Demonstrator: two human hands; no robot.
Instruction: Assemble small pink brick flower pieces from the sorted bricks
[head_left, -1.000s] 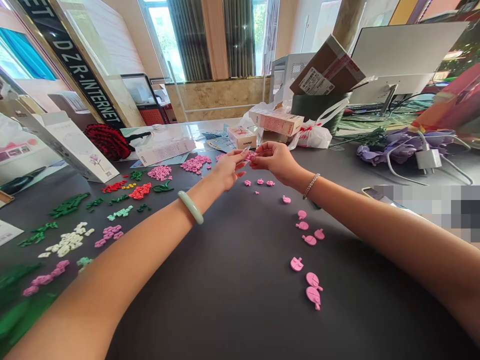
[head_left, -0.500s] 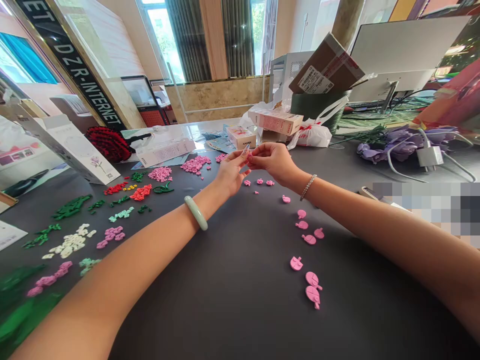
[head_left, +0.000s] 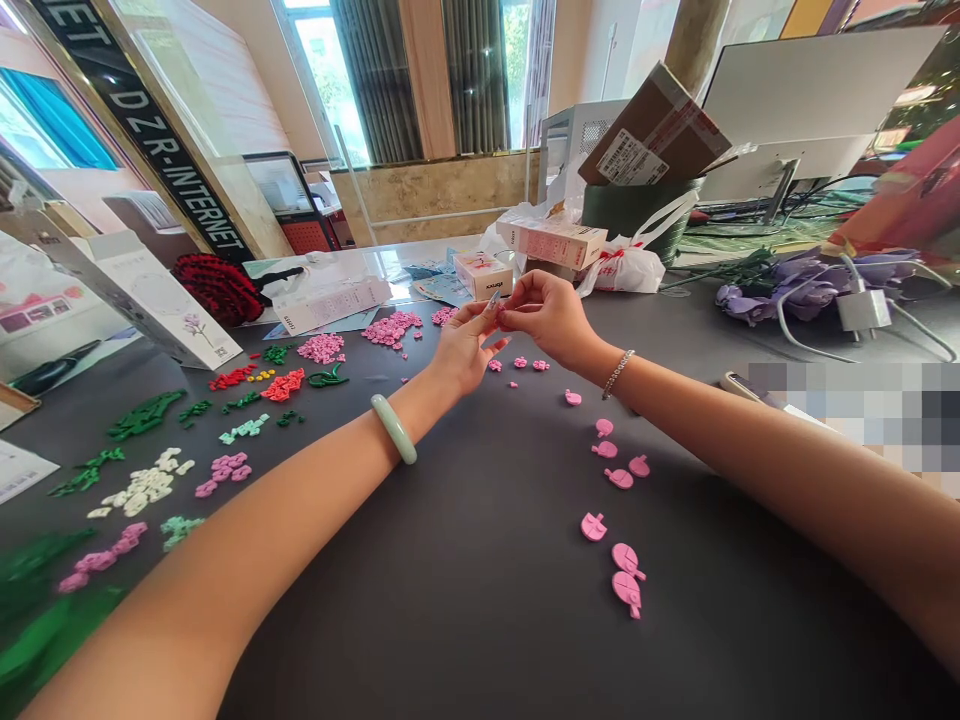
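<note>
Over the far middle of the dark table, my left hand and my right hand meet at the fingertips. Both are closed in a pinch, and whatever is between them is too small and covered to make out. Just below the hands lie several small pink pieces. Larger flat pink pieces with little stems run down the table on the right, toward me. Beyond my left hand are piles of tiny pink pieces.
Sorted groups of red pieces, green pieces and cream pieces cover the left side. A white box stands behind them. Purple flowers, a white charger and a phone lie on the right.
My right hand has risen slightly at the knuckles, its fingertips still against the left hand's. The pieces on the table lie as before.
</note>
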